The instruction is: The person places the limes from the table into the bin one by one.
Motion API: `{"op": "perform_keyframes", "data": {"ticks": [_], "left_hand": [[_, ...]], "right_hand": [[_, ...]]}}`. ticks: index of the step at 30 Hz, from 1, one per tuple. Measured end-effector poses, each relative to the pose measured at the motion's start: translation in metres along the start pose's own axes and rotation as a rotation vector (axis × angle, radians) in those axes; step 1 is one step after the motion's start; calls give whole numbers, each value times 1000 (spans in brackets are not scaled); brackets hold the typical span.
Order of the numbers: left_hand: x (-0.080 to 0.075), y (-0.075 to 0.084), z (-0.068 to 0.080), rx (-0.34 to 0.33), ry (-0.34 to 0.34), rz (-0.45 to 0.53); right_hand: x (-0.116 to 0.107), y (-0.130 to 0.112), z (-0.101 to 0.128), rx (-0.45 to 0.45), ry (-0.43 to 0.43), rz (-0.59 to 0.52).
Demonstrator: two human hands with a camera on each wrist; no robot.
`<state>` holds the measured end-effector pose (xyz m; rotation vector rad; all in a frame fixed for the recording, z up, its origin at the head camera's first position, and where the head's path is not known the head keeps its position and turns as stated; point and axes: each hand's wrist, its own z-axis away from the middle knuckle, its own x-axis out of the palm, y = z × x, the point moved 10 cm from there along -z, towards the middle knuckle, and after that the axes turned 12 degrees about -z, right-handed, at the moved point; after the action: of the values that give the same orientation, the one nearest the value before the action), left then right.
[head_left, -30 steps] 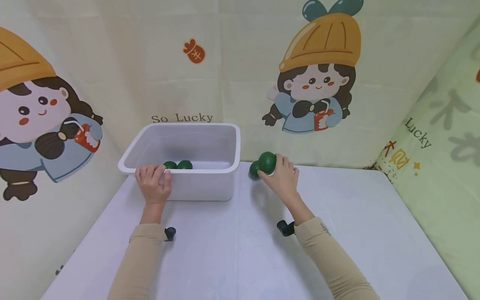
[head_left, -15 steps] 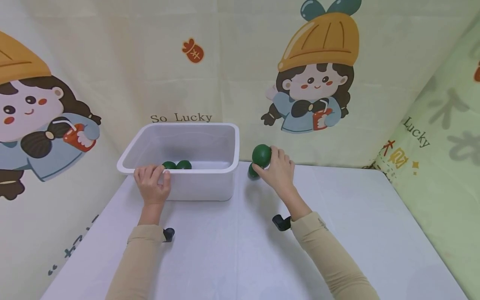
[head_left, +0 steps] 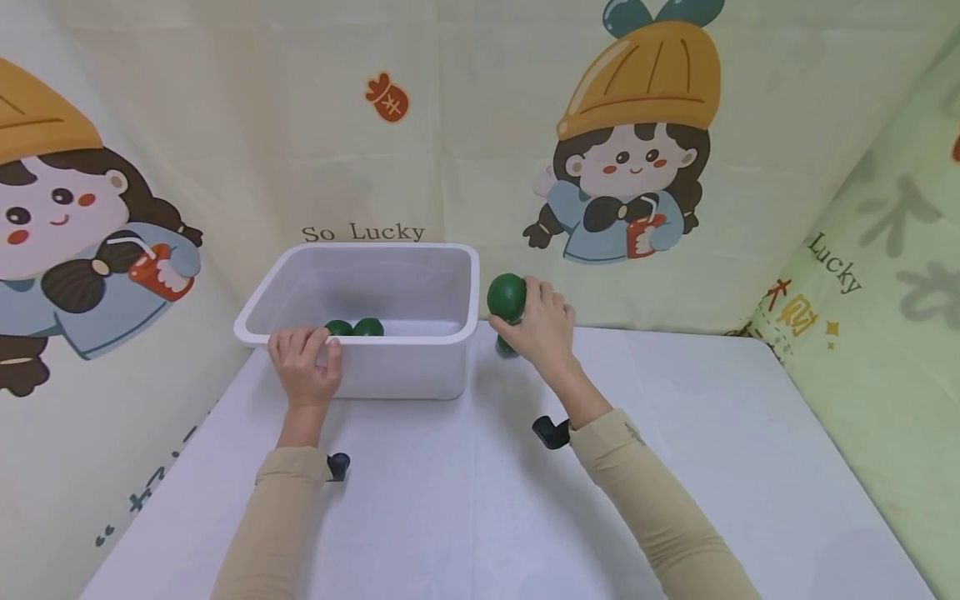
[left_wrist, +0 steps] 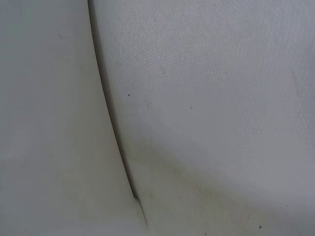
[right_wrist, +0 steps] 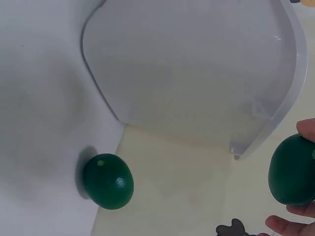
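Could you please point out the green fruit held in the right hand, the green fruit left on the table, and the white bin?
held green fruit (head_left: 506, 297), head view, its front face.
green fruit on the table (right_wrist: 108, 181), right wrist view, its middle.
white bin (head_left: 408, 367), head view, its front wall.

Lime on table (head_left: 506, 345) mostly hidden behind right hand (head_left: 542, 327); bin limes (head_left: 354, 328) half-hidden by rim.

A white table (head_left: 675, 467) fills the near part of the scene, its cloth-like surface evenly lit with soft shadows. Behind its far edge hangs a pale cream backdrop (head_left: 465, 125) printed with cartoon girls in orange hats (head_left: 637, 75) and the words "So Lucky" (head_left: 363, 232). On the right a greenish printed curtain (head_left: 885, 292) slants toward the near side, possibly the same fabric in shade.
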<state>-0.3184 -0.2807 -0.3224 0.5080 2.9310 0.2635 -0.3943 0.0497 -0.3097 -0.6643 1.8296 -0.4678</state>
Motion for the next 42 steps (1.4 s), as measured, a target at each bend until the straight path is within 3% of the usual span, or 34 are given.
{"op": "perform_keyframes", "data": {"ticks": [29,42], "left_hand": [[-6,4,4,12,14,-10],[-8,5,5,8,19,-19]], "right_hand": [[19,-42,-9,-80,-59,67],[27,-49,-10,-78,-98,101]]}}
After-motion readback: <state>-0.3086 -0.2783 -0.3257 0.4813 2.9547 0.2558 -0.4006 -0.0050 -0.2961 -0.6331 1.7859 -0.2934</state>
